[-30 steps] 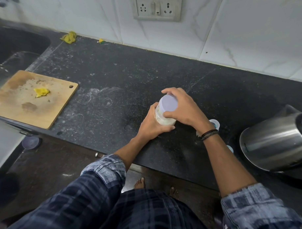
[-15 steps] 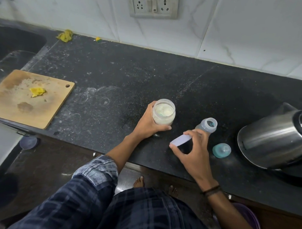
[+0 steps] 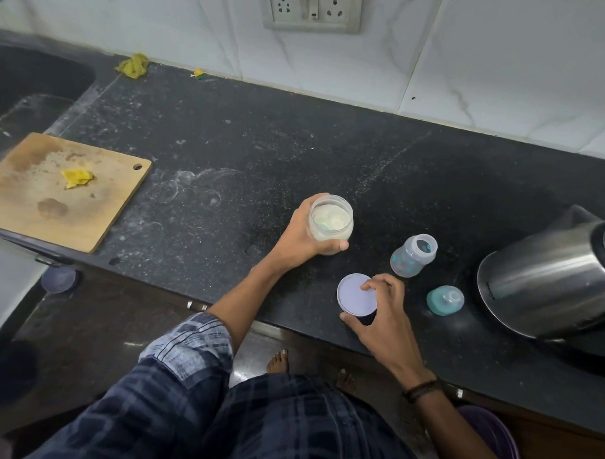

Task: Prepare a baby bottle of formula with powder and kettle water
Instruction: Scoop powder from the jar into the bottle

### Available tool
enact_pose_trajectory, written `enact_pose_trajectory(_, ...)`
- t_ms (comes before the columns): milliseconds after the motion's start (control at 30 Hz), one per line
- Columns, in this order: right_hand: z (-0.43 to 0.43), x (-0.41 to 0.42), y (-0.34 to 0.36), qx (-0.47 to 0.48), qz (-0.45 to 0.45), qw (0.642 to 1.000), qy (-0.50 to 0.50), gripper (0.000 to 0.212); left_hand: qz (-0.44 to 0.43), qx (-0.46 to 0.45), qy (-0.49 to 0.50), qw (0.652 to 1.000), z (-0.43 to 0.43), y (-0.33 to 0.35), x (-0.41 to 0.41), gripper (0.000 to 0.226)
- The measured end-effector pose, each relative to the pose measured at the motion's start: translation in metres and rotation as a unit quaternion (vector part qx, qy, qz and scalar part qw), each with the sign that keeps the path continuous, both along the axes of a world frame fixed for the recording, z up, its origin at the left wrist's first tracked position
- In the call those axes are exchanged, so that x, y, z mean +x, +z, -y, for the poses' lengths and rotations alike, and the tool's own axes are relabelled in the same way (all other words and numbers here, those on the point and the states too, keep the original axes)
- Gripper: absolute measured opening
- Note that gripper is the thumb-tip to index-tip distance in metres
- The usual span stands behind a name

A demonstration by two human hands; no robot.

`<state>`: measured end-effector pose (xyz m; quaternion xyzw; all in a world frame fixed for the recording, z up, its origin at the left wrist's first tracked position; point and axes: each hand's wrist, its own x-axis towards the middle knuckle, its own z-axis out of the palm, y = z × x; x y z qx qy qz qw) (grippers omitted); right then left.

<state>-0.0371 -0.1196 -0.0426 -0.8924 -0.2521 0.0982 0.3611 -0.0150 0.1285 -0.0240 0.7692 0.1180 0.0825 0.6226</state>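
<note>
My left hand [image 3: 299, 234] grips an open clear jar of white formula powder [image 3: 330, 221] standing on the black counter [image 3: 228, 151]. Near the counter's front edge my right hand [image 3: 382, 312] pinches the jar's lilac lid [image 3: 356, 298], which lies flat or nearly flat on the surface. An uncapped baby bottle [image 3: 413, 255] with teal print stands just right of the jar. Its teal teat cap [image 3: 445, 300] lies on the counter beside the steel kettle [image 3: 549, 282] at the right.
A wooden cutting board [image 3: 55, 200] with a yellow scrap lies at the left beside the sink [image 3: 28, 82]. Yellow scraps sit by the tiled back wall under a socket plate [image 3: 312, 10]. A purple bucket [image 3: 492, 438] stands on the floor at the lower right.
The lid came off the jar in my right hand, which carried it down and right to the counter's front edge. My left hand kept holding the jar.
</note>
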Motion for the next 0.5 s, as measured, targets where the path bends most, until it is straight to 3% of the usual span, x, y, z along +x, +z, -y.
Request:
enact_pose_trajectory(133, -0.012, 0.004, 0.031, 0.006, 0.062, 0.998, 0.0, 0.052, 0.012, 0.012, 0.015, 1.0, 0.0, 0.0, 0.002, 0.086)
enact_pose_trajectory(267, -0.05, 0.033, 0.077, 0.049, 0.14, 0.988, 0.035, 0.022, 0.029, 0.032, 0.013, 0.999, 0.001, -0.001, 0.002, 0.086)
enact_pose_trajectory(500, -0.101, 0.084, 0.118, -0.168, 0.087, 0.974, 0.128, 0.035, 0.018, 0.055, 0.0, 0.998, 0.002, 0.012, -0.004, 0.076)
